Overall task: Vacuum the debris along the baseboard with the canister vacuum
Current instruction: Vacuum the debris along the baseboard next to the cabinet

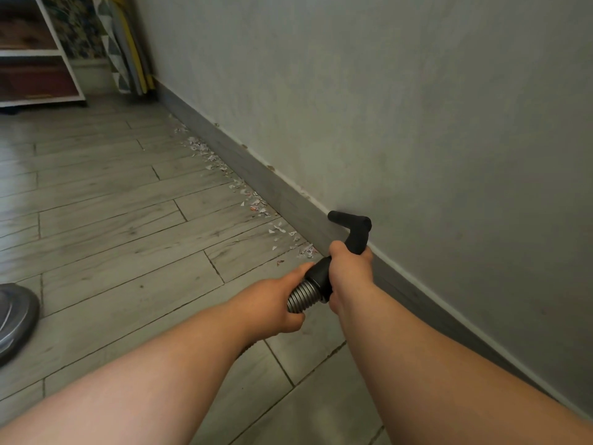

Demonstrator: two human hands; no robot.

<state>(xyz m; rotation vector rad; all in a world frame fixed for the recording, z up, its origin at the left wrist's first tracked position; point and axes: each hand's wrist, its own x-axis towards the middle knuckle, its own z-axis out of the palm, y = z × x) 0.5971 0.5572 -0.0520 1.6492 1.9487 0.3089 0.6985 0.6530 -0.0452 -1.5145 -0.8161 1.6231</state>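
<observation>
The debris [253, 200], small paper-like scraps, lies in a thin line on the floor [112, 220] right against the baseboard [244, 165]. It runs from just ahead of the hands toward the far corner, and a few bits sit on the baseboard's top edge.

The black nozzle [351, 224] is a bent tube, held up off the floor in front of the baseboard with its open end pointing along the wall [385, 107]. The right hand [348, 271] has its fingers wrapped round the black grip. The left hand [272, 303] is curled round the ribbed hose [301, 295] just behind it.

A grey rounded body at the floor's left edge is probably the canister [16, 316].

The line of scraps looks untouched, so suction seems not yet begun. This looks like the approach. Next, the nozzle mouth needs tipping down to the nearest scraps, then a slow run along the foot of the baseboard toward the far corner.
</observation>
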